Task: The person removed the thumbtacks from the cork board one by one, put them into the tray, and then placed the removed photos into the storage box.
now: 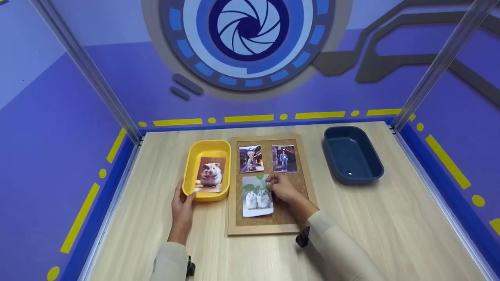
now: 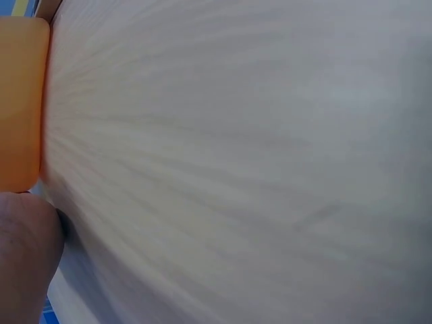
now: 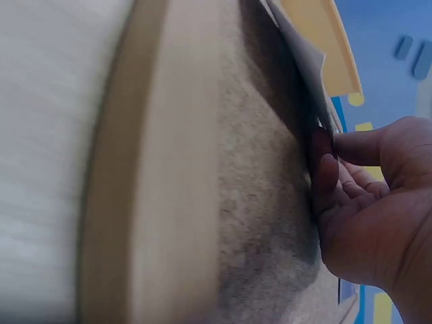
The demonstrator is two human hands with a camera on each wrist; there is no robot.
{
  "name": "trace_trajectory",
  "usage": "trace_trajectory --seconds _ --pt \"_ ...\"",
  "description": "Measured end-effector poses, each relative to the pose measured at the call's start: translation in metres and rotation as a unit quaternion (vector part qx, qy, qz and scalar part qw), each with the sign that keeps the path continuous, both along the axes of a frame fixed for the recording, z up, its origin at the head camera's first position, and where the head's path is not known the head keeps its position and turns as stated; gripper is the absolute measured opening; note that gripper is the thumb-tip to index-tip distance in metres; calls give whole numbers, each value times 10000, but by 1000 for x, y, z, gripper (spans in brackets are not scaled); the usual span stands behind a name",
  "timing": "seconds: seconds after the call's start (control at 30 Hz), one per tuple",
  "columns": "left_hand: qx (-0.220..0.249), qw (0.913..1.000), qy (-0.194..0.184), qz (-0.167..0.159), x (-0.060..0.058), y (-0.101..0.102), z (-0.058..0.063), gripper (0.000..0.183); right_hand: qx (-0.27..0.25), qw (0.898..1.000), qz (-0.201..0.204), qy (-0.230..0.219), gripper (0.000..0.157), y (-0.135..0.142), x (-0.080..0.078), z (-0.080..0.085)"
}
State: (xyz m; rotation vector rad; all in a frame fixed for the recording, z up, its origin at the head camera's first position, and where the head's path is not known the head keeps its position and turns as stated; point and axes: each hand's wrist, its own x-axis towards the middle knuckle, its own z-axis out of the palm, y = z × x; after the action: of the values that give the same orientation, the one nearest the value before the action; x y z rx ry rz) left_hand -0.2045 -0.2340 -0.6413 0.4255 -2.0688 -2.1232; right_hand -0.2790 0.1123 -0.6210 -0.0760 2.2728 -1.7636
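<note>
My right hand [image 1: 287, 189] pinches the upper right edge of a photo of two white hamsters [image 1: 256, 205] between thumb and fingers. That photo lies over the lower part of a wood-framed cork board [image 1: 269, 230]; in the right wrist view the photo's edge [image 3: 307, 61] stands off the cork [image 3: 256, 196]. At the near left corner of a yellow tray [image 1: 207, 198], my left hand [image 1: 182, 210] holds on, thumb at the near rim and fingers along the left side. Inside the tray is a photo of a brown and white hamster [image 1: 211, 175].
Two smaller photos, a left one [image 1: 251, 159] and a right one [image 1: 284, 159], are on the board's upper half. A dark blue tray [image 1: 353, 156] with a tiny shiny piece [image 1: 349, 172] stands at the right. Blue panels [image 1: 265, 105] enclose the table's back and sides.
</note>
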Motion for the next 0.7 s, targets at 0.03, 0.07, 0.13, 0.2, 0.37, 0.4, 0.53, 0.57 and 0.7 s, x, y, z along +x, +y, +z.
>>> trace_trajectory --seconds 0.03,0.07,0.13,0.2,0.37,0.4,0.53,0.57,0.7 --pt "25 10000 -3 6 0 0 0 73 -13 10000 -53 -34 19 1 -1 1" --pt "36 10000 -19 14 0 0 0 73 -8 9999 -102 -44 20 1 -2 3" --pt "30 10000 -47 12 0 0 -1 73 -35 9997 -216 -72 21 1 -4 7" --pt "-42 10000 -88 6 0 -1 -1 73 -66 9995 -312 -15 20 0 -7 12" --pt "-158 9997 -194 -1 1 -3 -1 73 -199 9987 -450 94 19 -13 -11 28" --pt "-172 9996 -205 -2 1 -4 -1 73 -249 9986 -460 101 20 -17 -13 31" --pt "-158 9998 -121 18 2 -4 0 73 -696 9963 -494 -94 24 -38 -18 42" --pt "-161 9998 -98 30 2 -3 0 72 -764 9959 -469 -76 25 -44 -19 43" --pt "-97 9999 -7 134 1 -1 2 72 -999 9946 -268 29 29 -68 -25 51"
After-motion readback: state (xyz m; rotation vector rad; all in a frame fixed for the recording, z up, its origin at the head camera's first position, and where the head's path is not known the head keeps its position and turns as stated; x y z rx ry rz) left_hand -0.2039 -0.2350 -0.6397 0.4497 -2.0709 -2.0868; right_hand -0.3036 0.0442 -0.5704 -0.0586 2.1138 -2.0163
